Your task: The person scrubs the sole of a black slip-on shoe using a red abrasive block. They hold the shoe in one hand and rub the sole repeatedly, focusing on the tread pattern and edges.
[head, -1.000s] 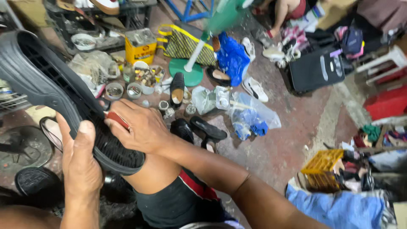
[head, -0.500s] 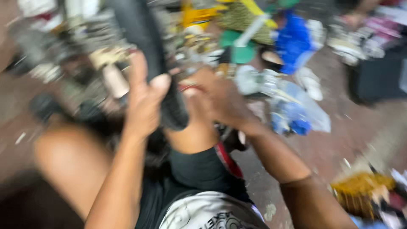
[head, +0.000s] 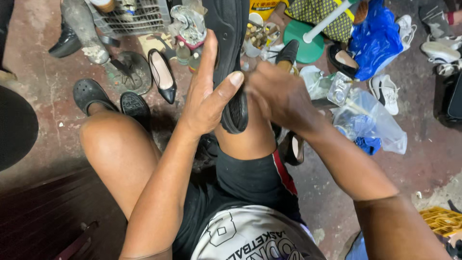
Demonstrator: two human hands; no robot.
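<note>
shoe sole (head: 231, 58) upright on right knee (head: 248, 139), between left hand (head: 207, 96) and right hand (head: 281, 96) | high-heeled shoe (head: 161, 74) on floor left of sole | plastic bag (head: 370, 125) right of right hand | clog (head: 91, 94) beyond left knee (head: 113, 139)

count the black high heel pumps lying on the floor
3 that show plainly: one pump left of the held sole, one just right of it by the green base, one beside the blue bag. More may be hidden behind the hands and clutter.
</note>
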